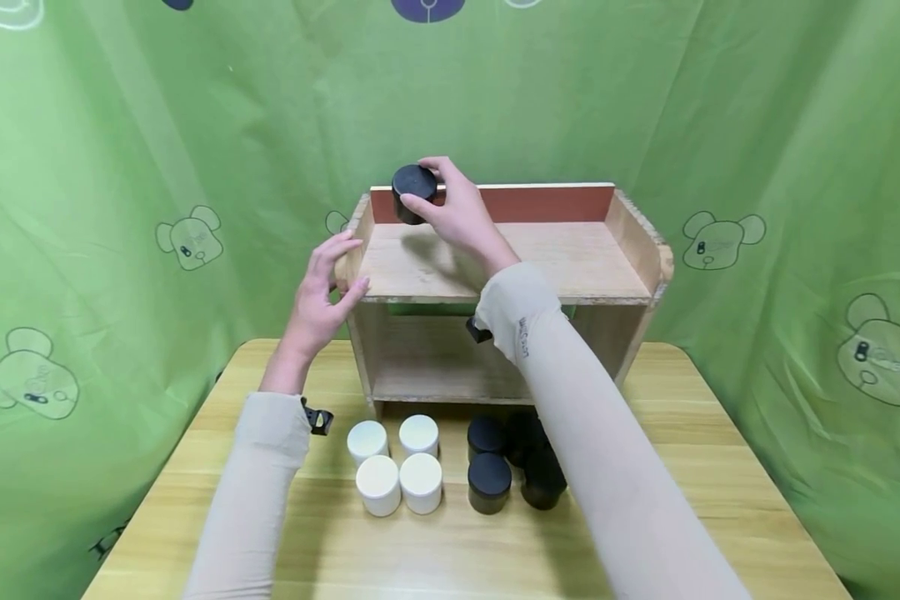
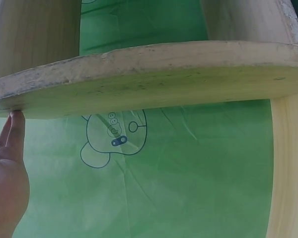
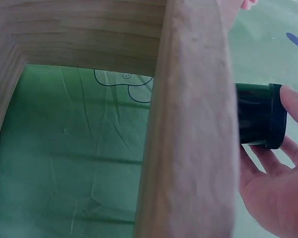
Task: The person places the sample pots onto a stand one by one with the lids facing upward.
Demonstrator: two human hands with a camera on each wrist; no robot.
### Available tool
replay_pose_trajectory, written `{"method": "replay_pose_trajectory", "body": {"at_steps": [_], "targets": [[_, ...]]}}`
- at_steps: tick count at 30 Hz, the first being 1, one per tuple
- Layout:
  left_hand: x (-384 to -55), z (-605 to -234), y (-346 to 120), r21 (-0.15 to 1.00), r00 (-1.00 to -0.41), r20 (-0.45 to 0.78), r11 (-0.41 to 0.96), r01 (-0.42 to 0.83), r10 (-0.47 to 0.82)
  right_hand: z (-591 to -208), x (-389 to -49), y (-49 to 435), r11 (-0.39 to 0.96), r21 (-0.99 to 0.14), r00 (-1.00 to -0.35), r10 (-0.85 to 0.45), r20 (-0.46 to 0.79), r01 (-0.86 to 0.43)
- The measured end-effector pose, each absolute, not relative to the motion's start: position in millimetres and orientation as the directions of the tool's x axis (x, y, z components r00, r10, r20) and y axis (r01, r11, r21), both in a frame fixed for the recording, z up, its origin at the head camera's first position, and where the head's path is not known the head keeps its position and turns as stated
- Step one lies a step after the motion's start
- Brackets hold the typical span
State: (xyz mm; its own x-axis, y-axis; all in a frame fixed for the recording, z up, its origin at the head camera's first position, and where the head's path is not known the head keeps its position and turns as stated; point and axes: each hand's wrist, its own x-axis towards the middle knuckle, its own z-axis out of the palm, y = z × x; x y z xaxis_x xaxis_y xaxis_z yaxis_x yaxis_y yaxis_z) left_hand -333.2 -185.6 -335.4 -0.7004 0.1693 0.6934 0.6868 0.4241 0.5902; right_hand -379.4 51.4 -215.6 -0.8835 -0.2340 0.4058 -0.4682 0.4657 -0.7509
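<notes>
My right hand (image 1: 461,208) grips a black lidded jar (image 1: 411,198) between thumb and fingers, over the left end of the upper board of a wooden shelf unit (image 1: 555,254). In the right wrist view the same jar (image 3: 256,113) shows beyond the board's edge, partly hidden by it. My left hand (image 1: 322,287) is at the unit's left side panel, thumb near the front corner. The left wrist view shows its straight fingers (image 2: 17,131) touching the panel's outer face. White lidded jars (image 1: 378,483) and more black jars (image 1: 489,482) stand in front of the unit.
The unit stands on a wooden table (image 1: 720,467) and has a lower shelf (image 1: 442,358). Raised side panels and a reddish back strip (image 1: 547,205) border its top board. My right forearm partly covers the black jars. A green patterned curtain (image 1: 270,125) hangs behind.
</notes>
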Motion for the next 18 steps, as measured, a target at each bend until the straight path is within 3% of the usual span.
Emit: {"method": "replay_pose_trajectory", "body": {"at_steps": [7,18], "targets": [[-326.8,-330.1,-183.4,0.601,-0.713,0.682,0.432,0.673,0.163,-220.9,-391.1,34.5,0.489,-0.781,-0.922,-0.206,0.328,-0.388],[-328.1,-333.2,-185.7,0.592,-0.71,0.684,0.444,0.673,0.164,-228.8,-400.2,18.8,0.6,-0.707,-0.927,-0.237,0.29,-0.375]]}}
